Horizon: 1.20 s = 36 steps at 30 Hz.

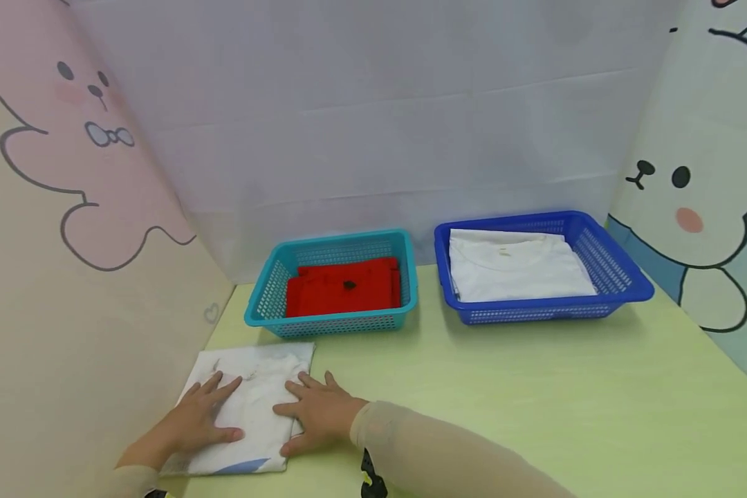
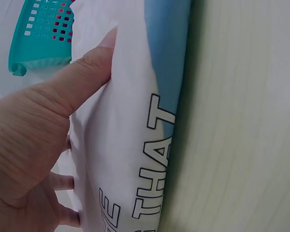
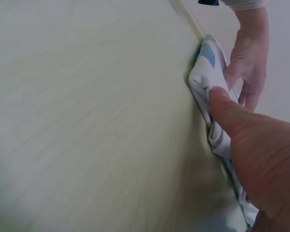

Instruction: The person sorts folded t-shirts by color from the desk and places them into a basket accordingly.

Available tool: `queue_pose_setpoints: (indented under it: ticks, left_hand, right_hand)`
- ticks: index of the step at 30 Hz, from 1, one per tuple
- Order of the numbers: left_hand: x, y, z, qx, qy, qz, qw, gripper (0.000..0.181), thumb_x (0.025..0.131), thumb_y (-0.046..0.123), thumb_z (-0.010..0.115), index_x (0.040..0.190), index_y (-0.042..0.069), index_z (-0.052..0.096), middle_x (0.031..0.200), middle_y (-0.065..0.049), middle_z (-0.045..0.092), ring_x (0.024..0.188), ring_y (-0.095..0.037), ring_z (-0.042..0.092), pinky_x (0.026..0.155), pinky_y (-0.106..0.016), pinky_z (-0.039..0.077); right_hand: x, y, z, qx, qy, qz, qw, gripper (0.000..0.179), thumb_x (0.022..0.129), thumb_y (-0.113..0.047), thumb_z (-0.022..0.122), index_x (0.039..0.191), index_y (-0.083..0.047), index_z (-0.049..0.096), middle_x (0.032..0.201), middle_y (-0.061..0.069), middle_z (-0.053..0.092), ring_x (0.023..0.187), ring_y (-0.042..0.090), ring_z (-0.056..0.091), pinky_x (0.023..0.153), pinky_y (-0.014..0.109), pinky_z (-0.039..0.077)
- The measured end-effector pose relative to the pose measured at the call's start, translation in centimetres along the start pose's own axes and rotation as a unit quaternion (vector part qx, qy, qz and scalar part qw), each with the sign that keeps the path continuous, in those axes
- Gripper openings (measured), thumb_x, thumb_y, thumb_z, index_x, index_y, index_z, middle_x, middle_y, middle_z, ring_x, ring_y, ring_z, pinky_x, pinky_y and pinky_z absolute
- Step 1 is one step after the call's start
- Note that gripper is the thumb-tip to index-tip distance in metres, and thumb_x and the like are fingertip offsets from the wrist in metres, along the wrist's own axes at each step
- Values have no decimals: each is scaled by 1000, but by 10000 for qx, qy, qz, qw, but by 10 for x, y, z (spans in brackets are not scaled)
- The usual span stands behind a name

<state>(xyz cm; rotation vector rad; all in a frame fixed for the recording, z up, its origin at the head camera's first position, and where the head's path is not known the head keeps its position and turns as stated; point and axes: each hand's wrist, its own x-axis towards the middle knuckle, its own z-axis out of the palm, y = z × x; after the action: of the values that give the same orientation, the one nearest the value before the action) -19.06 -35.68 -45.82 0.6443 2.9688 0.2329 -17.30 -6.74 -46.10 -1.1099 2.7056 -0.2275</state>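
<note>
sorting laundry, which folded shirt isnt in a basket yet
The white printed shirt under both hands, flat on the table; the red and plain white ones lie in baskets.

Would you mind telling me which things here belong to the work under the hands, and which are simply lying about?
In hand:
folded white shirt, printed with letters and a blue patch
left hand, flat on the shirt
right hand, flat on it, thumb at its edge

Lying about:
teal basket holding a red garment
blue basket holding a white garment
green table
</note>
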Motion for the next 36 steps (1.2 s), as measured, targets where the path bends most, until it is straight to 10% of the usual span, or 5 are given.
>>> queue_pose_setpoints:
  ticks: [18,36]
  left_hand:
    - [10,52,11,139,-310,-484,9983,107,63,82,60,147,17,42,147,-34,30,122,-69,26,77,-78,36]
    - [44,157,22,349,-542,-712,9954,109,59,85,60,149,27,39,150,-23,31,127,-58,31,77,-74,41]
  right_hand:
    - [-44,29,3,70,298,-99,9995,69,81,-74,51,142,-44,43,155,-4,30,145,24,19,108,64,19]
    - [-128,95,5,232,403,-364,9983,71,83,-76,46,144,-39,43,155,1,29,144,31,20,103,72,18]
